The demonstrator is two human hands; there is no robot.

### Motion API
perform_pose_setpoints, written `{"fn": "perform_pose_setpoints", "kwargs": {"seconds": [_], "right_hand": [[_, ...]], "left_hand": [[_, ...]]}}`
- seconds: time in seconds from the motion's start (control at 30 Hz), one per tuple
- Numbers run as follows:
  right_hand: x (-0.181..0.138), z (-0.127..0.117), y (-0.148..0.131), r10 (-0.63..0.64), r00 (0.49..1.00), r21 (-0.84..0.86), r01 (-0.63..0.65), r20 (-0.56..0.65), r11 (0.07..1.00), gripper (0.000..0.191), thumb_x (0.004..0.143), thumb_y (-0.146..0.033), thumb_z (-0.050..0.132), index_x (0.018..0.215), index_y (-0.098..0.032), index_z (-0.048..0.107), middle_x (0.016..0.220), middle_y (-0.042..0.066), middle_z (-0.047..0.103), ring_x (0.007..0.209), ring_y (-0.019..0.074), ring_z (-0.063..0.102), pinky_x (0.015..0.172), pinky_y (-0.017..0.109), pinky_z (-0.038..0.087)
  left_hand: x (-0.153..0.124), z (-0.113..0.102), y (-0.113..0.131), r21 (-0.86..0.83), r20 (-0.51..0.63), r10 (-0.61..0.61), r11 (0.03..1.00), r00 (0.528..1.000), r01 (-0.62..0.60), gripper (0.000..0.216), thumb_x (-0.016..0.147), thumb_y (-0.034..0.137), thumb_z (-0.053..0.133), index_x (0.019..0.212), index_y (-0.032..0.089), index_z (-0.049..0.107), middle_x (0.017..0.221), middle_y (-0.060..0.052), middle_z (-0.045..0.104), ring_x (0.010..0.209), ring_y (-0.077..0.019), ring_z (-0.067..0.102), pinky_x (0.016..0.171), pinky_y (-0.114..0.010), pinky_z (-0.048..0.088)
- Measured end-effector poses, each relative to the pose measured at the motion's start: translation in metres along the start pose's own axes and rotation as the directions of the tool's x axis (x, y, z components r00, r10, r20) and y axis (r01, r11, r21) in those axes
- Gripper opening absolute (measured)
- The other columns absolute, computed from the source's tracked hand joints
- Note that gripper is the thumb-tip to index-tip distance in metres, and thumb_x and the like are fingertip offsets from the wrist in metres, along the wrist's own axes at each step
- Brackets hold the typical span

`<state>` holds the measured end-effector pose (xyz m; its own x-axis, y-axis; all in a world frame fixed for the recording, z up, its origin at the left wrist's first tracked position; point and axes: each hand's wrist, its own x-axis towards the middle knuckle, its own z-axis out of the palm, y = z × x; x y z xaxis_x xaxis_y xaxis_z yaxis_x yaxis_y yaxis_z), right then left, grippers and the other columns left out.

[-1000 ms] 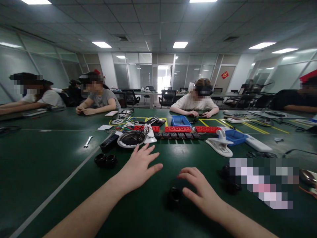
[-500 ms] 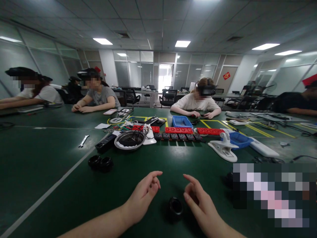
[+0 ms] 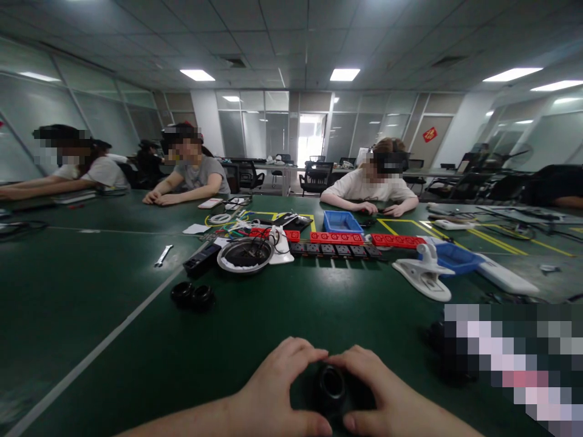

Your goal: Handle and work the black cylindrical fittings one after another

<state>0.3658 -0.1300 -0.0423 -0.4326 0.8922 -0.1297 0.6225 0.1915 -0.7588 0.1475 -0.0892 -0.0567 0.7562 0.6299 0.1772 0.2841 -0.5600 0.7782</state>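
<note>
On the green tabletop in front of me stands a small black ring-shaped piece with a hollow middle. My left hand curves round its left side, fingertips at the far rim and thumb at the near side. From the right, my right hand does the same, its index finger along the far rim. The fingertips of both hands almost meet behind the piece, and dark table shows between it and the palms. Two similar black ring pieces sit side by side farther off to the left.
Beyond the hands lie red socket strips, a round metal dish, a white clamp base and blue trays. A wrench is at the left. More black pieces are at the right. Several people sit around the table.
Both hands have moved down and toward each other, from spread apart on either side to curled around the black ring piece. The view has shifted slightly to the left.
</note>
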Motion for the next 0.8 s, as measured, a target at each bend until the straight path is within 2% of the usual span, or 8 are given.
{"fn": "perform_pose_setpoints", "kwargs": {"seconds": [0.1,0.27,0.4,0.5,0.63,0.73,0.8], "right_hand": [[0.007,0.001,-0.002,-0.016,1.000,-0.101,0.017,0.008,0.995,0.049,0.056,-0.035,0.074,0.101,-0.019,0.060,0.094,0.005,0.055,0.092,0.0252,0.048,0.081,0.038,0.037],[0.014,0.008,0.002,-0.050,0.999,-0.194,0.045,-0.020,0.980,0.035,0.055,-0.033,0.076,0.084,-0.019,0.061,0.083,0.001,0.056,0.083,0.0206,0.048,0.073,0.032,0.036],[0.016,0.022,0.004,-0.018,0.993,-0.255,-0.013,-0.120,0.967,0.032,0.054,-0.037,0.075,0.071,-0.017,0.055,0.074,0.000,0.053,0.073,0.0179,0.047,0.064,0.027,0.034],[0.017,0.036,0.004,0.019,0.967,-0.333,-0.105,-0.254,0.937,0.033,0.052,-0.035,0.074,0.065,-0.017,0.050,0.071,0.001,0.052,0.069,0.0178,0.046,0.060,0.028,0.032],[0.018,0.044,0.000,-0.014,0.924,-0.442,-0.168,-0.381,0.881,0.028,0.055,-0.033,0.071,0.067,-0.017,0.051,0.072,0.002,0.055,0.072,0.0213,0.046,0.065,0.033,0.031],[0.015,0.037,-0.003,-0.061,0.938,-0.403,-0.088,-0.341,0.911,0.040,0.055,-0.040,0.072,0.084,-0.017,0.056,0.084,0.004,0.057,0.079,0.0232,0.047,0.070,0.035,0.033],[0.011,0.030,-0.005,-0.077,0.964,-0.327,-0.010,-0.254,0.945,0.048,0.056,-0.040,0.073,0.095,-0.018,0.056,0.090,0.004,0.057,0.083,0.0230,0.048,0.073,0.035,0.034]], "left_hand": [[0.003,0.003,0.001,-0.011,-0.004,0.005,1.000,1.000,-0.005,0.067,0.058,0.038,0.078,0.116,0.021,0.051,0.106,-0.006,0.053,0.096,-0.0230,0.049,0.084,-0.033,0.040],[0.005,0.007,0.003,-0.040,-0.039,-0.042,0.998,0.998,0.040,0.045,0.062,0.026,0.077,0.102,0.022,0.058,0.095,-0.001,0.056,0.088,-0.0185,0.052,0.077,-0.028,0.041],[0.005,0.012,0.005,-0.031,-0.063,-0.129,0.991,0.990,0.127,0.043,0.057,0.030,0.079,0.093,0.019,0.058,0.091,0.000,0.056,0.084,-0.0180,0.052,0.073,-0.026,0.040],[0.005,0.016,0.005,0.059,-0.130,-0.211,0.974,0.969,0.220,0.044,0.053,0.028,0.080,0.089,0.018,0.057,0.088,0.000,0.056,0.082,-0.0195,0.051,0.071,-0.028,0.039],[0.006,0.019,0.006,0.121,-0.208,-0.230,0.958,0.951,0.258,0.038,0.055,0.023,0.077,0.085,0.017,0.057,0.082,0.000,0.055,0.079,-0.0201,0.050,0.069,-0.030,0.038],[0.007,0.016,0.006,0.063,-0.163,-0.174,0.980,0.971,0.187,0.037,0.058,0.017,0.074,0.090,0.018,0.057,0.085,0.000,0.055,0.080,-0.0184,0.050,0.071,-0.028,0.039],[0.007,0.012,0.005,0.025,-0.101,-0.120,0.992,0.988,0.123,0.038,0.060,0.015,0.073,0.094,0.019,0.057,0.087,0.001,0.055,0.080,-0.0171,0.051,0.072,-0.026,0.040]]}}
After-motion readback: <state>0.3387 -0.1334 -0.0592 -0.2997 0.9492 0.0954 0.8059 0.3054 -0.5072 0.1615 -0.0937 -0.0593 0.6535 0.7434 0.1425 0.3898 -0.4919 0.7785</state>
